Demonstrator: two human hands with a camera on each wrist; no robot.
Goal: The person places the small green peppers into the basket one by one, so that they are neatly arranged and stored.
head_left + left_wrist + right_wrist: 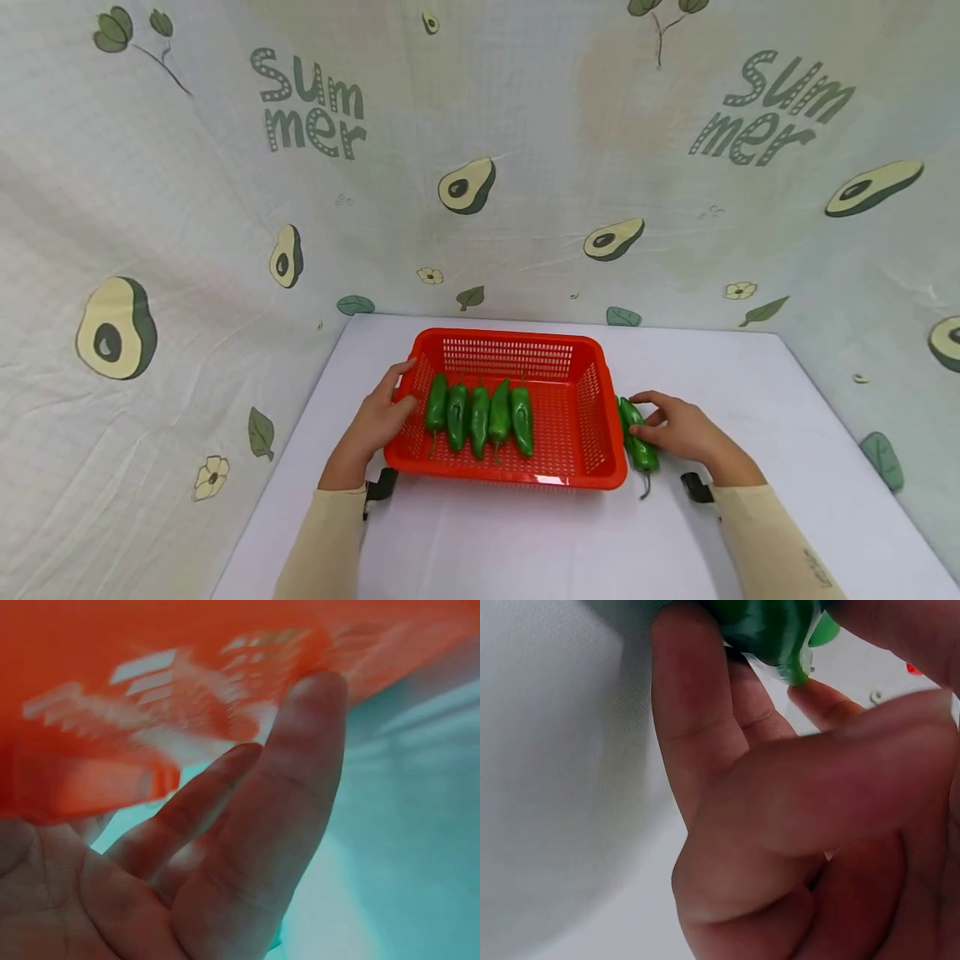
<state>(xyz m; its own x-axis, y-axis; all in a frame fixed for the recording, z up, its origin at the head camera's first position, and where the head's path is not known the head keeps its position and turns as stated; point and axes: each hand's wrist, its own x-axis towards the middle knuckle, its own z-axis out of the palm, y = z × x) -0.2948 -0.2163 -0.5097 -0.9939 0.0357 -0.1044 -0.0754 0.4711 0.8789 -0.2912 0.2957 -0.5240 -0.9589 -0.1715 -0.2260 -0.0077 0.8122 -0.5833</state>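
A red plastic basket (510, 479) with slotted walls stands on the white table, several green peppers (480, 421) lying side by side in its left half. My left hand (378, 421) grips the basket's left edge. In the left wrist view, the fingers (300, 765) reach along the slotted outer wall. Just outside the basket's right wall, my right hand (678, 429) pinches a green pepper (643, 454) between thumb and fingers, its stem pointing toward me. Part of another pepper (622, 408) shows beside it, against the basket. The right wrist view shows the glossy pepper (772, 630) at the fingertips.
The white table (517, 542) extends around the basket. Behind it and at both sides hangs a pale cloth (525, 108) printed with avocados, leaves and lettering. Dark wrist camera pieces (697, 487) sit below each hand.
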